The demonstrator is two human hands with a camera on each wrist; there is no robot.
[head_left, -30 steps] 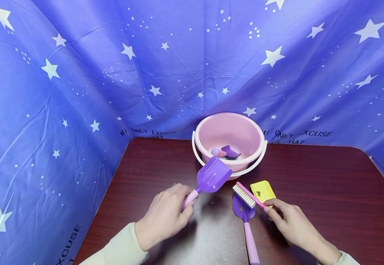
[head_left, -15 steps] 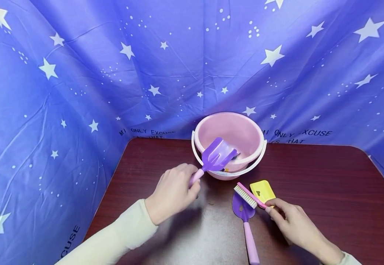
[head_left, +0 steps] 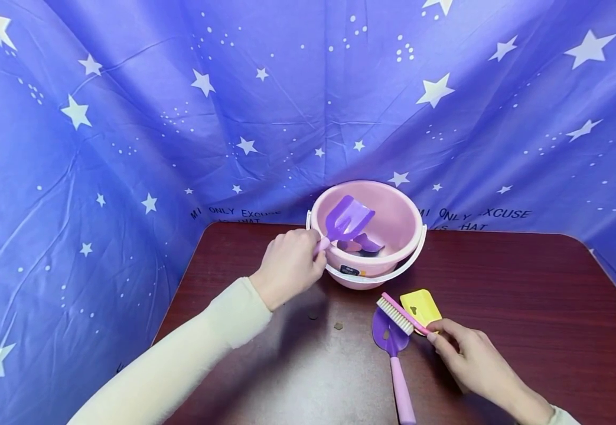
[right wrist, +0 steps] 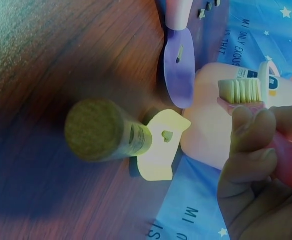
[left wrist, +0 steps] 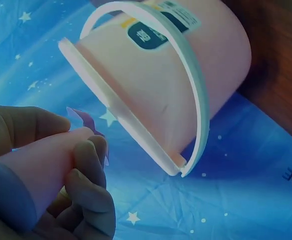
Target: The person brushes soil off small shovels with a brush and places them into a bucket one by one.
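- Fingers [left wrist: 88, 197] of the left hand [head_left: 293, 260] are wrapped round the pink handle of a purple shovel [head_left: 349, 219], whose blade hangs over the mouth of the pink bucket [head_left: 399, 219]; whether anything rides on it I can't tell.
- Right hand [head_left: 469, 354] pinches the handle of a pink brush [head_left: 396, 314], bristles touching nothing that I can make out.
- Inside the bucket lies another purple tool [head_left: 370, 243], so that one looks done.
- Just in front, a pointed purple spade [head_left: 402, 389] and a yellow scoop [head_left: 424, 304] rest on the tabletop [head_left: 509, 283], each bearing a small piece.
- Loose bits [head_left: 338, 326] dot the wood nearby; I'd call the job partway, with these, the spade and the scoop left over.
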